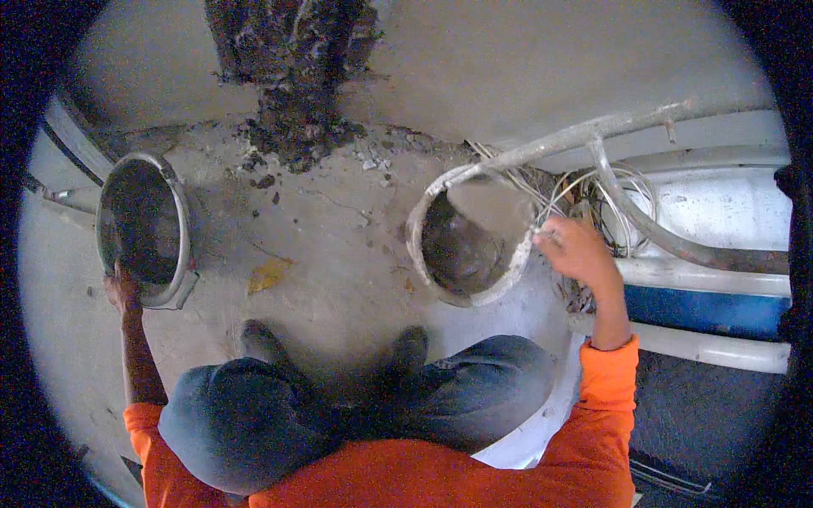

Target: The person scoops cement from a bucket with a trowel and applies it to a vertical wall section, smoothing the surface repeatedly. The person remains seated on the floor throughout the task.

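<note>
At the left, a tilted grey bucket [185, 245] turns its dark, dirty inside toward me. My left hand [124, 290] grips its near rim, with the thumb over the edge and the other fingers mostly hidden. A second bucket [415, 233], pale and crusted with dried mortar, stands right of the middle with some dark wet material [461, 254] inside. My right hand [577, 250] is at this bucket's right rim, its fingers bent and pressed together there. What the fingertips hold is partly hidden. Orange sleeves cover both forearms.
Dark rubble [305, 135] spills from a broken patch in the far wall. Loose white cables [622, 199] lie in coils right of the pale bucket, under a bent, dirty metal pipe [631, 190]. A yellow leaf [269, 274] lies on the floor before my shoes.
</note>
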Demonstrator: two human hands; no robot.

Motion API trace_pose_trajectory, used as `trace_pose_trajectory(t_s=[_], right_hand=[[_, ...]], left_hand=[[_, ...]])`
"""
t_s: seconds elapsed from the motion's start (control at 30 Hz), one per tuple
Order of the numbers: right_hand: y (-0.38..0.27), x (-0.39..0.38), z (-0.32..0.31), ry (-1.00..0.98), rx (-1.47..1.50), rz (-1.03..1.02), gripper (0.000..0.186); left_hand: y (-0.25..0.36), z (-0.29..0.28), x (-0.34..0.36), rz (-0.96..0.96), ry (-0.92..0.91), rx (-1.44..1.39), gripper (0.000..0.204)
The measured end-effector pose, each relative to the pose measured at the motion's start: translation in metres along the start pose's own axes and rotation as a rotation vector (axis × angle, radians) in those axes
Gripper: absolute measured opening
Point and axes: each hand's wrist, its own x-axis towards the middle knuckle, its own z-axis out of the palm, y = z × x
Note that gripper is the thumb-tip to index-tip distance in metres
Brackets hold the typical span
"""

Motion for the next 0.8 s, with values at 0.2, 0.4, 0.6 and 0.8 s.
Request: trace_pose_trajectory(t_s=[0.2,0.4,0.6,0.8], right_hand=[[-0.01,-0.014,0.058,-0.155,-0.431,0.189,0.028],[-0.048,-0.035,0.09,-0.198,-0.489,-0.218,0.019],[-0.03,-0.04,0.077,-0.296,-0.034,0.079,0.032],[-0.018,-0.027,0.073,-0.227,-0.144,0.09,0.021]], left_hand=[[-0.021,0.008,0.015,-0.055,0.008,0.022,0.052],[-0.015,0.003,0.015,-0.01,-0.002,0.145,0.055],[-0.006,-0.007,0.008,-0.077,-0.022,0.062,0.05],[-0.007,-0.007,0.011,-0.053,-0.003,0.298,0.056]])
